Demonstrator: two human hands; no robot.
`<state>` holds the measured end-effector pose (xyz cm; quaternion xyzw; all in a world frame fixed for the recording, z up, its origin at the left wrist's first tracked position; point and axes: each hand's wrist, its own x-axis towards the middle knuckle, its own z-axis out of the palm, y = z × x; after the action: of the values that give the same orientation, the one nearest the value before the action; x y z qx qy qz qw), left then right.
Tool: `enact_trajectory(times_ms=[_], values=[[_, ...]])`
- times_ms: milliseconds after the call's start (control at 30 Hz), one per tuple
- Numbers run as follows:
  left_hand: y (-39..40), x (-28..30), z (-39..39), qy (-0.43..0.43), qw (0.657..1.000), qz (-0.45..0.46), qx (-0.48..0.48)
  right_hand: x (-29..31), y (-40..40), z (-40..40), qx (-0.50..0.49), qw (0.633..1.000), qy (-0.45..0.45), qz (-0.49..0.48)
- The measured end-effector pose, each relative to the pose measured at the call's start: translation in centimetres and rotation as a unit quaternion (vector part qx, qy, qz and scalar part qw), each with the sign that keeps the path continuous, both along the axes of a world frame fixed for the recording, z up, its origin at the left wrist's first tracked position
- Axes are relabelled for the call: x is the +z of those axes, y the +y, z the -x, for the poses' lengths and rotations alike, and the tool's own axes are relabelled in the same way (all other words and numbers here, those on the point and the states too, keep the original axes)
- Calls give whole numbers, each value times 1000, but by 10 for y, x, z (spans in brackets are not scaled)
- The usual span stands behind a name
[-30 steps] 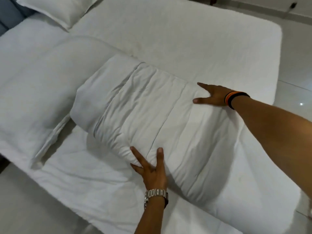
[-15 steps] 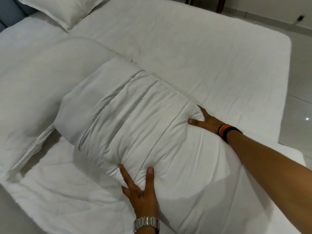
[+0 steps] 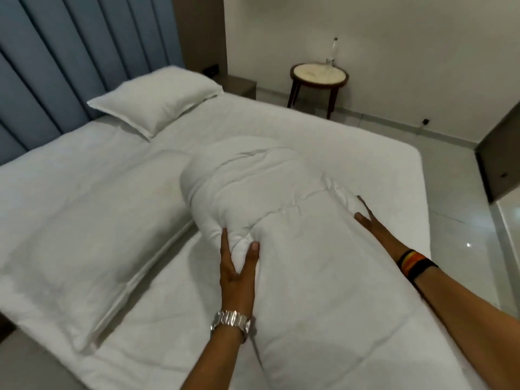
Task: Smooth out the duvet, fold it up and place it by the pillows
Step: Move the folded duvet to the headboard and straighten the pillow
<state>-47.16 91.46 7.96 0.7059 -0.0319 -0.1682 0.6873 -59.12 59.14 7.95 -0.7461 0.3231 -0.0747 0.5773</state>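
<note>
The folded duvet (image 3: 253,190) has bunched up, lifted off the bed (image 3: 351,142) since a moment ago — left hand (image 3: 236,274) pinching its near corner, right hand (image 3: 368,220) fingers spread underneath — likely starting its carry toward the pillows (image 3: 157,98).

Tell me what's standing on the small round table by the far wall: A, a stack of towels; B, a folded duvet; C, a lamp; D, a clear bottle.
D: a slim clear bottle stands at the back edge of the round table, while the folded duvet lies on the bed under both hands.
</note>
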Motion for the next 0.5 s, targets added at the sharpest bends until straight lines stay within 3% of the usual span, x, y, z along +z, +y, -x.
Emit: enact_trajectory(times_ms=[233,500], values=[[68,78,-151,-73,981,19,-181,99,172,-60,-126,981,-124,79],[186,138,-318,-157,956,25,-246,120,330,-195,-193,957,-209,62]])
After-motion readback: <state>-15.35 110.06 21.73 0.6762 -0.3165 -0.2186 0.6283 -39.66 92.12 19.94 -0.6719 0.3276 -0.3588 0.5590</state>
